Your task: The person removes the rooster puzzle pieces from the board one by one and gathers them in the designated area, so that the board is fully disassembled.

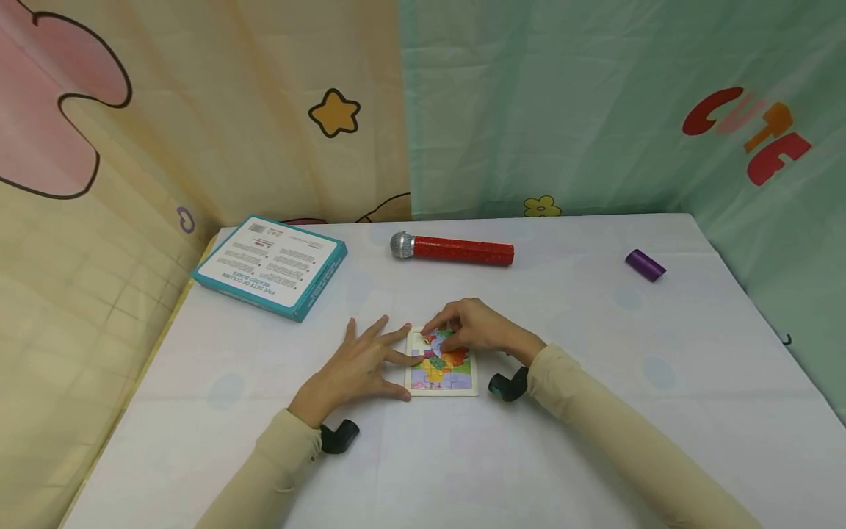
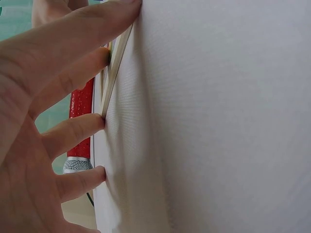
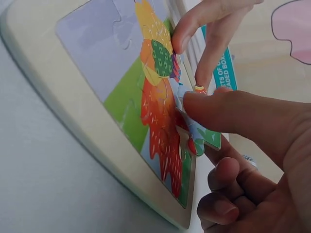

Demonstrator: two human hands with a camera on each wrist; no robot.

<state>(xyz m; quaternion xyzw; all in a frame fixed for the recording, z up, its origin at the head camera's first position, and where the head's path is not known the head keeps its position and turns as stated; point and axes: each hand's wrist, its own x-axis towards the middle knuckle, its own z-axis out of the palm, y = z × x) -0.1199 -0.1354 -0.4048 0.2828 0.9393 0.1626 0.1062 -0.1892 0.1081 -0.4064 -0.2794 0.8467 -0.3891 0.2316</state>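
A small square jigsaw puzzle with a cream frame point(image 1: 474, 391) lies on the table, its colourful picture point(image 3: 163, 58) mostly filled with pieces. My right hand point(image 1: 485, 325) is over its upper part; in the right wrist view that hand point(image 3: 257, 126) pinches a puzzle piece point(image 3: 210, 138) tilted up from the board. Spread wide, my left hand point(image 1: 360, 367) touches the frame's left side with thumb and fingers, one fingertip on the picture. From the left wrist view, the left hand's point(image 2: 43, 97) fingertips rest along the board's edge point(image 2: 112, 73).
A teal-edged box point(image 1: 271, 268) lies at the back left. Behind the puzzle is a red toy microphone point(image 1: 456, 250), and a purple cylinder point(image 1: 645, 265) lies at the back right. Printed curtains point(image 1: 542, 110) stand behind the white table point(image 1: 423, 470).
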